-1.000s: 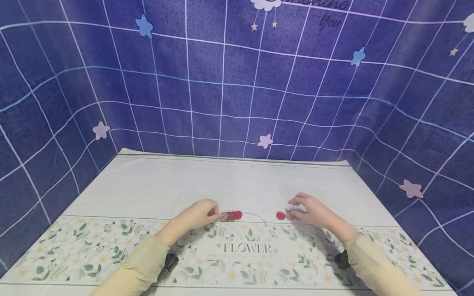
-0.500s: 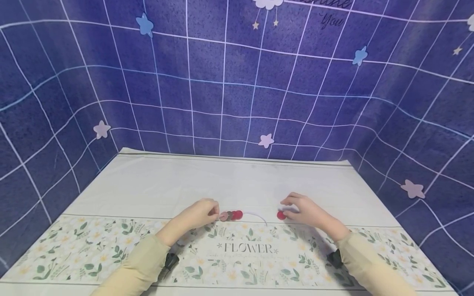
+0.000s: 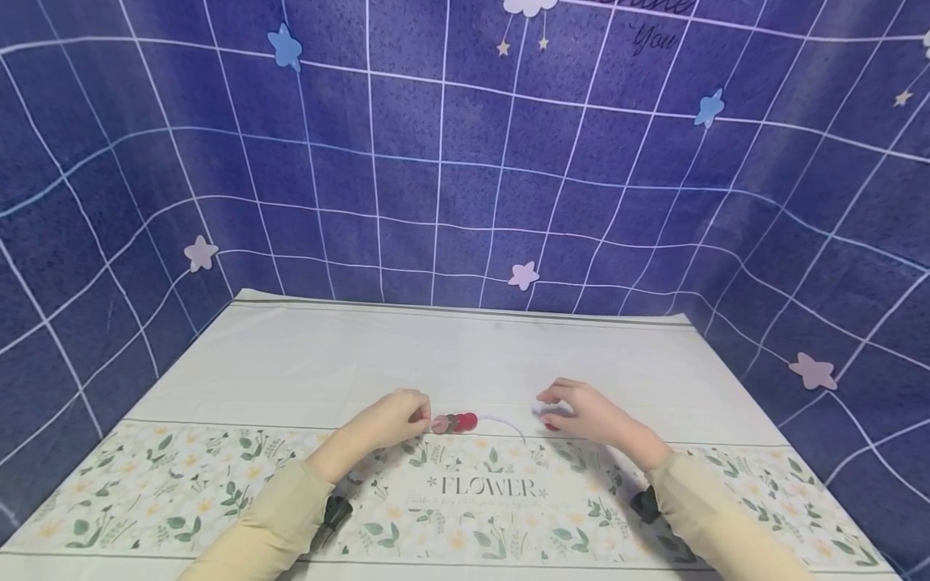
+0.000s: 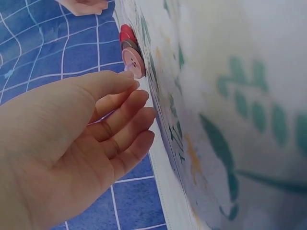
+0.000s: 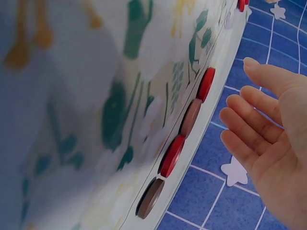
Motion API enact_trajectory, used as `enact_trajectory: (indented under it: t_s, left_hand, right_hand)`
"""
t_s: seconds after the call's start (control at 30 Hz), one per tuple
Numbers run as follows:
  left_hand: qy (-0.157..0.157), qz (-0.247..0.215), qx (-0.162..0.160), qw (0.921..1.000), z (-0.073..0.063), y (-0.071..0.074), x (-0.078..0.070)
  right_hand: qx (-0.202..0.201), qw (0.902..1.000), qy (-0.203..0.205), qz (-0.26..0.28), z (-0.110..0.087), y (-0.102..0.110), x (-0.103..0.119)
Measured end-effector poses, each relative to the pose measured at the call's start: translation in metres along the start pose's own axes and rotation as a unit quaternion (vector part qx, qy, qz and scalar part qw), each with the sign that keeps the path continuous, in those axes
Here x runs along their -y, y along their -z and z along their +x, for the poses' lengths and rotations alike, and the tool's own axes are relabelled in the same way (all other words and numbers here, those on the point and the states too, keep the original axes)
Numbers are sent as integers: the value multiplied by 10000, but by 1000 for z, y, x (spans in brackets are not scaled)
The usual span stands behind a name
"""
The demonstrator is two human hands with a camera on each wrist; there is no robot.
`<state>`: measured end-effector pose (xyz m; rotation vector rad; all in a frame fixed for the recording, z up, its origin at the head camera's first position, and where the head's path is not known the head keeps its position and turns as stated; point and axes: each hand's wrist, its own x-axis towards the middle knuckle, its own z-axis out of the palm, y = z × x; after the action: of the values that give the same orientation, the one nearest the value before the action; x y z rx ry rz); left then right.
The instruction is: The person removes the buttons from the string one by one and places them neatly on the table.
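Thumb and fingertips of my left hand (image 3: 395, 418) pinch the end of a thin white cord (image 3: 504, 421). Strung on the cord beside those fingertips are a pink button (image 4: 134, 62), a brown button (image 4: 129, 45) and red buttons (image 3: 468, 421). The cord's other end curves off to the right on the table. My right hand (image 3: 590, 413) holds nothing, its thumb and fingers spread apart over a loose red button (image 3: 550, 425), which it partly covers. In the right wrist view, that hand hovers beside a row of loose buttons, red (image 5: 206, 85) and brown (image 5: 150, 199).
The white table cover (image 3: 436, 355) has a floral band with printed lettering (image 3: 487, 486). A blue gridded cloth (image 3: 465, 186) with stars rises behind and at both sides. Dark wrist bands (image 3: 334, 512) sit below both hands.
My right hand has moved left over the loose red button, now mostly hiding it in the head view. The left hand and the strung buttons stay nearly in place.
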<state>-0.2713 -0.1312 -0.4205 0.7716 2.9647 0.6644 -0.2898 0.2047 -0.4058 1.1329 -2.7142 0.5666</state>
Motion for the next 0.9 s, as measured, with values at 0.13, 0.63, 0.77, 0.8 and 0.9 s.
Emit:
enact_trajectory:
  t_s: [0.13,0.63,0.77,0.8,0.9]
  left_hand:
    - [-21,2,-9,10000,0,0,0]
    - [64,34,-7,10000,-2,2,-4]
    - [64,24,3,10000,-1,2,-3]
    - [58,26,1,10000,-1,2,-3]
    - [-10,46,-7,10000,0,2,-2]
  right_hand:
    - [14,10000,90,14,3,-2,3]
    - [-61,9991,400,94,15,-12,12]
    - [-52,9986,484,198,18,-13,15]
    - [-35,9986,499,185,18,-13,16]
    - [66,9987,452,208,20,-13,17]
